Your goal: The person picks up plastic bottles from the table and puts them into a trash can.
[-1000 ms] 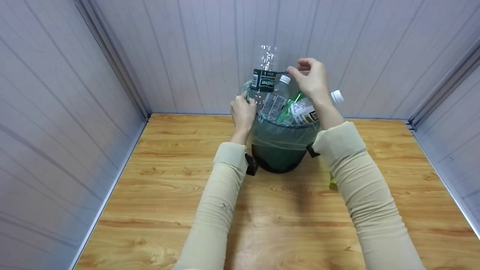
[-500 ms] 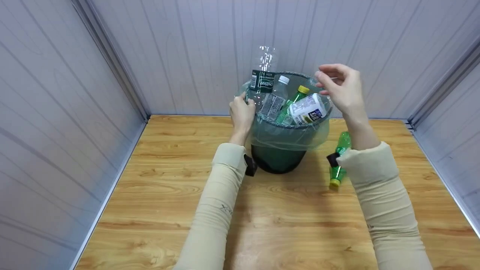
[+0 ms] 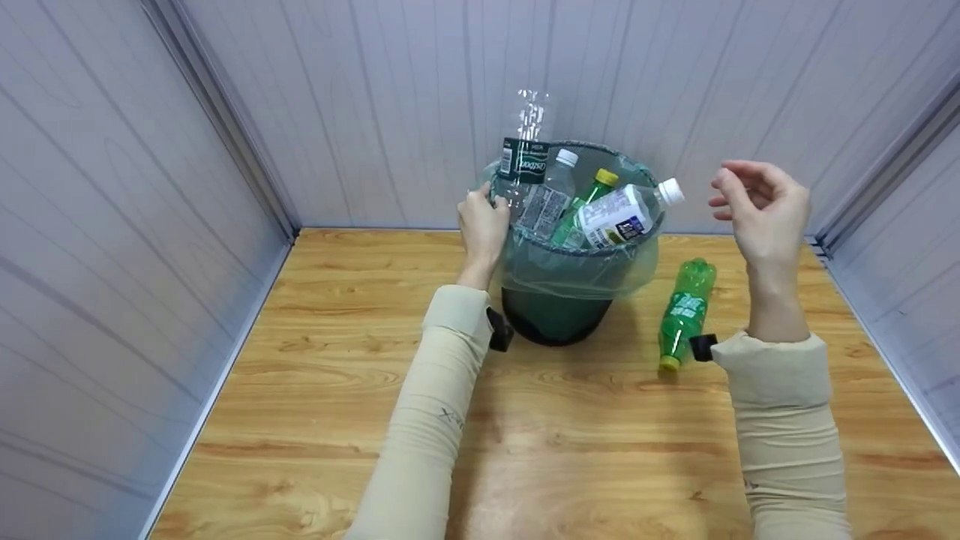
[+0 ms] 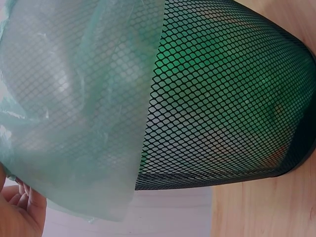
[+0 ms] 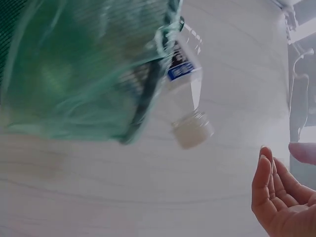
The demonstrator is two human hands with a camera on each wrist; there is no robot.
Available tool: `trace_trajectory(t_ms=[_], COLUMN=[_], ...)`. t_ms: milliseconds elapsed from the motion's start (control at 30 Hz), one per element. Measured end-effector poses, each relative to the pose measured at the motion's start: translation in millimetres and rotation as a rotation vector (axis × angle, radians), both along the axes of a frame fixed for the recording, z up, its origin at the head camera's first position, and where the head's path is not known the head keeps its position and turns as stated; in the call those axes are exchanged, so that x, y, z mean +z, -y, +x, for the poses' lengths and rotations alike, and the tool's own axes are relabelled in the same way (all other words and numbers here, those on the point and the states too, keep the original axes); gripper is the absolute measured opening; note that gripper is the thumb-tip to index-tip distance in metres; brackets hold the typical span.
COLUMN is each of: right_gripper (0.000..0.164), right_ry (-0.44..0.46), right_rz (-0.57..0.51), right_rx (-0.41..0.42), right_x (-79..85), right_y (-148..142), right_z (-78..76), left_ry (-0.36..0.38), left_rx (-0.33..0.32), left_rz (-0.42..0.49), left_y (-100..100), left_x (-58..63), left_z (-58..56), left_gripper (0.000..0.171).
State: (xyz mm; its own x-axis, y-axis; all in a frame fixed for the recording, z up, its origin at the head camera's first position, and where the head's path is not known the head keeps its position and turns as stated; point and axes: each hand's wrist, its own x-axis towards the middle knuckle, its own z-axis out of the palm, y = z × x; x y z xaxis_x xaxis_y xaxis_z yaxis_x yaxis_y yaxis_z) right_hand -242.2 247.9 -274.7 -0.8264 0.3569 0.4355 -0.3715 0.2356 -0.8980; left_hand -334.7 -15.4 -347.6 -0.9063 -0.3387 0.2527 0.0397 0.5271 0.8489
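A mesh wastebasket (image 4: 217,98) stands upright, its rim draped with a translucent green bin liner (image 3: 577,274). My left hand (image 3: 484,225) grips the liner-covered rim at its left side. Several plastic bottles fill the basket: a tall clear bottle (image 3: 531,112), a white-capped clear bottle (image 3: 551,191), a yellow-capped green bottle (image 3: 596,191) and a white-labelled bottle (image 3: 619,214) leaning right over the rim. To the right of the basket, my right hand (image 3: 769,214) hangs in the air with loosely bent fingers and nothing in them. Below it a green bottle (image 3: 686,311) lies on the wooden surface.
The wooden surface (image 3: 337,450) meets pale panelled walls (image 3: 390,112) at the back and on both sides. Behind the basket, the back wall is close. The white cap (image 3: 671,191) of the leaning bottle sticks out past the rim.
My right hand has left the basket's far rim and moved right and toward me, uncovering the leaning bottle's cap and the green bottle on the surface. The left hand has stayed at the rim.
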Motion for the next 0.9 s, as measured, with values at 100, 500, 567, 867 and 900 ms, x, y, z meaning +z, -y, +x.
trace_trajectory(t_ms=[100,500,567,867,900], right_gripper=[0.018,0.015,0.020,0.046,0.046], right_ry=[0.000,0.166,0.231,0.483,0.498], right_rz=[-0.119,-0.146,-0.057,0.325,0.357], right_rx=[0.009,-0.079,-0.109,-0.224,-0.234], right_x=[-10.4,-63.6,-73.3,-117.4,-121.8], right_y=[-10.4,-41.9,-45.9,-62.6,-64.1], right_z=[-1.3,-18.2,-22.5,-40.4,-42.2], left_ry=[0.005,-0.006,-0.009,-0.003,-0.002], left_rx=[-0.001,-0.011,-0.011,-0.017,-0.013], left_rz=[0.005,0.000,0.004,0.027,0.021], left_y=[0.7,1.6,1.5,0.5,0.5], left_x=[0.9,1.0,0.8,0.9,1.0], left_z=[-0.5,0.9,0.8,1.9,1.8], left_gripper=[0.035,0.035,0.035,0.035,0.035])
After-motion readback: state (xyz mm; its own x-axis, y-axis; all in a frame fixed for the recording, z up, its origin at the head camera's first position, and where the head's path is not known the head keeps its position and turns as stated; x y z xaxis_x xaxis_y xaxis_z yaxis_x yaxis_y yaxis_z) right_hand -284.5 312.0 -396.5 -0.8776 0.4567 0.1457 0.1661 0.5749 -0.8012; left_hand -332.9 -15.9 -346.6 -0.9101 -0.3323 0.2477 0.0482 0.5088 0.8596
